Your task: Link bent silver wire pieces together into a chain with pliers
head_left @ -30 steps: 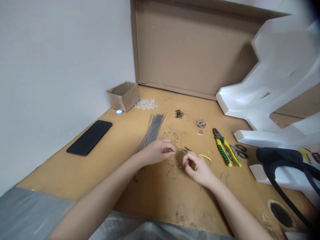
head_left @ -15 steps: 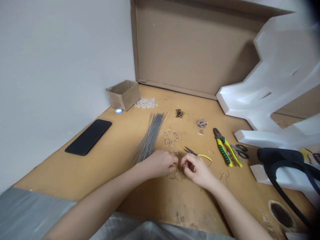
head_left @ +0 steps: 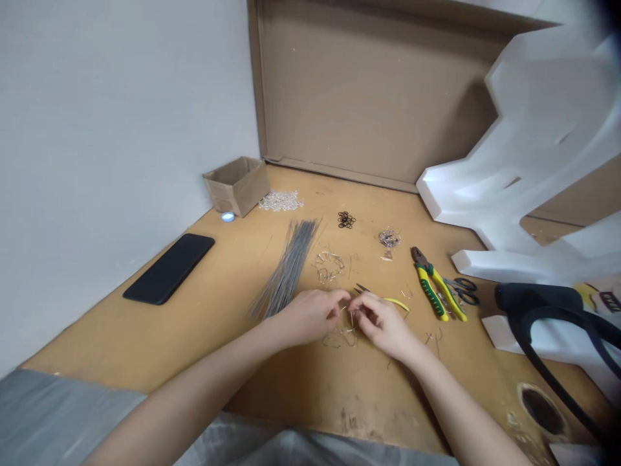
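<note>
Fingers curled, my left hand point(head_left: 317, 315) hovers over the table beside my right hand point(head_left: 383, 325). A thin bent piece of wire point(head_left: 352, 321) runs in the small gap between them, pinched by my right fingertips. My left fingers are closed at its other side; the exact contact is hidden. Just under the hands lie bent wire pieces point(head_left: 334, 338), with another loose cluster of bent wire point(head_left: 328, 266) farther off. Small yellow-handled pliers point(head_left: 398, 303) are partly covered by my right hand. A bundle of straight grey wires point(head_left: 294, 265) lies left of the hands.
Large green-yellow pliers point(head_left: 431, 285) and scissors point(head_left: 463, 290) lie right. Behind are black rings point(head_left: 346, 220), a silver wire pile point(head_left: 389, 238), clear small pieces point(head_left: 281, 200) and a cardboard box point(head_left: 237, 188). A phone point(head_left: 169, 268) lies left; white foam point(head_left: 466, 188) stands right.
My left index finger has stretched toward the right hand, and the bent wire now shows between the hands. The view has shifted slightly; the things on the table stay put.
</note>
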A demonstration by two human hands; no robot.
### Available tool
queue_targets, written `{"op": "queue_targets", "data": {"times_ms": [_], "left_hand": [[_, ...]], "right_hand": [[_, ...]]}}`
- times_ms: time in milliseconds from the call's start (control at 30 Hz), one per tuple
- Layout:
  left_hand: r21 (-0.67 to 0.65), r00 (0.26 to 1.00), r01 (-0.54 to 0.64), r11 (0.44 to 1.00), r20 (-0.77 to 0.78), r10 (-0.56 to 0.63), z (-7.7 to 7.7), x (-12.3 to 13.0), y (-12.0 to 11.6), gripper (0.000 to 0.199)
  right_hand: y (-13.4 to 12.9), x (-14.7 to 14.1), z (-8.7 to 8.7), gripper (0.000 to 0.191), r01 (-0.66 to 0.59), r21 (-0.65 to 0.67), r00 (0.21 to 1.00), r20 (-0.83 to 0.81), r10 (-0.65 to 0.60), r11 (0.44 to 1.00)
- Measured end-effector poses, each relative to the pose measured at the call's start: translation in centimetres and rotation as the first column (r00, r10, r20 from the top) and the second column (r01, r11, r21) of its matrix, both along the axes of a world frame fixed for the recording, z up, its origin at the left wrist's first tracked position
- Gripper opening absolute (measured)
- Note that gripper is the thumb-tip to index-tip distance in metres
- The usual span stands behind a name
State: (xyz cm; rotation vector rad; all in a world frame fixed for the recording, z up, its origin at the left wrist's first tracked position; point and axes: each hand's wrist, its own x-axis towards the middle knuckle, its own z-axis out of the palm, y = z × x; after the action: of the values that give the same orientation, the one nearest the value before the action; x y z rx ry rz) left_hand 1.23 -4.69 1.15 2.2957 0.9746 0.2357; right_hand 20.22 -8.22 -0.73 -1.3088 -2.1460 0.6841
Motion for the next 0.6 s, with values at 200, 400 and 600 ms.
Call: {"op": "queue_targets", "data": {"times_ms": [200, 400, 600], "left_hand": [[-0.098, 0.995, 0.012, 0.995, 0.098, -0.002, 0.5, -0.4, 0.4, 0.030], [-0.135, 0.988, 0.055, 0.989, 0.150, -0.035, 0.4, -0.1, 0.4, 0.026], [-0.280, 0.973, 0.087, 0.956, 0.230, -0.021, 1.3, -0.9, 0.9, 0.024]], "right_hand": [[-0.1, -0.1, 0.1, 0.012, 0.033, -0.118, 0.994, -0.098, -0.044, 0.992], [0.0, -0.1, 0.3, 0.014, 0.017, -0.120, 0.993, -0.112, -0.030, 0.993], [0.0, 0.3, 0.3, 0.012, -0.027, -0.182, 0.991, -0.135, 0.002, 0.983]]}}
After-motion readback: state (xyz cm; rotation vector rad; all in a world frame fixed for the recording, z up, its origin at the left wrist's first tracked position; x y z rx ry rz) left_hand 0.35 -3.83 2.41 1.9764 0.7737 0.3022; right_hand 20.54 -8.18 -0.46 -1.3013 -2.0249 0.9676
